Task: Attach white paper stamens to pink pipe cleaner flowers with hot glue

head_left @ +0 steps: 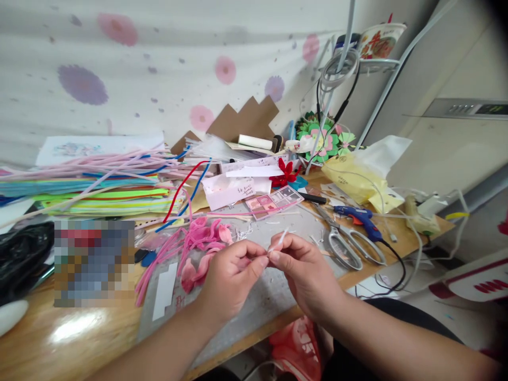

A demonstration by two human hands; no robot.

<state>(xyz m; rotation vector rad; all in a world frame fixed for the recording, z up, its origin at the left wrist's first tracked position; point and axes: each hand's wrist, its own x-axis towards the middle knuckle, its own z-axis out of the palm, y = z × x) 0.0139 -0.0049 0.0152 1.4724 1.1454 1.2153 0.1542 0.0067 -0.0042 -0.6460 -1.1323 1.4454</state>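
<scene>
Above the grey cutting mat, my left hand and my right hand meet, thumbs and forefingers pinched together. A thin white strip pokes up between the fingertips, and both hands seem to pinch it; its lower end is hidden. Just left of my left hand lie pink fuzzy pipe cleaners and pink petal-like shapes. Small white snippets are scattered on the mat beyond my right hand.
Large scissors and a blue glue gun with a cord lie right. Bundles of coloured pipe cleaners fill the back left. A white box, a red flower and a yellow bag stand behind.
</scene>
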